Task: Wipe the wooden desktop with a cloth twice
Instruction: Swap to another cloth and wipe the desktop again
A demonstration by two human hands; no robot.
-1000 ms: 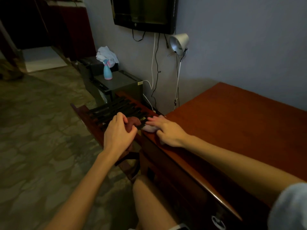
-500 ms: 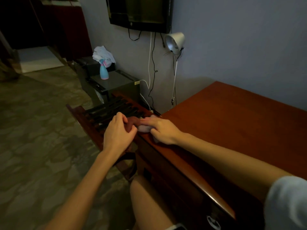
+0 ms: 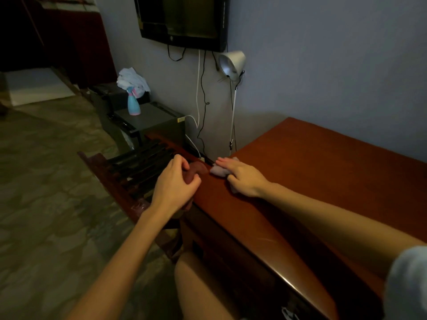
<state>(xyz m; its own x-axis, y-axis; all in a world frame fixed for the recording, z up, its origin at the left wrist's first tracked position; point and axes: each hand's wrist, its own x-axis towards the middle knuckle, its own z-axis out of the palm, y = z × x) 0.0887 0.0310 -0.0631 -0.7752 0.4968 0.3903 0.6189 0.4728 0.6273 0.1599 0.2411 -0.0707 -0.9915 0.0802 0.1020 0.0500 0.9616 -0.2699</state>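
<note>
The reddish-brown wooden desktop fills the right side of the head view. A small pale cloth lies near its left end, close to the wall. My right hand presses down on the cloth with fairly straight fingers, and part of the cloth is hidden beneath the palm. My left hand grips the desk's left front corner, fingers curled over the edge and thumb lying on top.
A dark slatted wooden rack stands just left of the desk. Behind it, a blue spray bottle and a white rag heap sit on dark boxes. A clip lamp, cables and a wall TV hang above. My knee is below the desk edge.
My right hand has slid the cloth a little to the right, opening a small gap from my left thumb. My left hand stays on the corner. The view has shifted slightly.
</note>
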